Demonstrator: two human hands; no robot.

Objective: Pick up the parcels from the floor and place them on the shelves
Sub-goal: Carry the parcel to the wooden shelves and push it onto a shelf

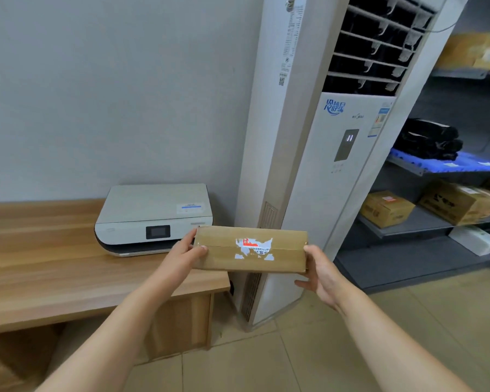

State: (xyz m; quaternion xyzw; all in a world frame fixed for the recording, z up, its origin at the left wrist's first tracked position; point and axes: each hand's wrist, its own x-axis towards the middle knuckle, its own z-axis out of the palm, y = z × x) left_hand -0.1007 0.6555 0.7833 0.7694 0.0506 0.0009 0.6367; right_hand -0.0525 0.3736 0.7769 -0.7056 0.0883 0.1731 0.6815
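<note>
I hold a flat brown cardboard parcel [251,248] with a torn white and red label in the air, at chest height in front of me. My left hand [183,251] grips its left end and my right hand [321,274] grips its right end. The grey metal shelves [408,224] stand to the right, beyond a tall white air conditioner. Brown boxes [386,209] rest on the lower shelf, and black bundles [429,140] lie on a blue sheet one level up.
A tall white floor air conditioner [323,165] stands right behind the parcel. A white printer [153,219] sits on a wooden desk [54,264] at the left. A white box [474,240] lies on the bottom shelf. Beige floor tiles [294,357] spread below.
</note>
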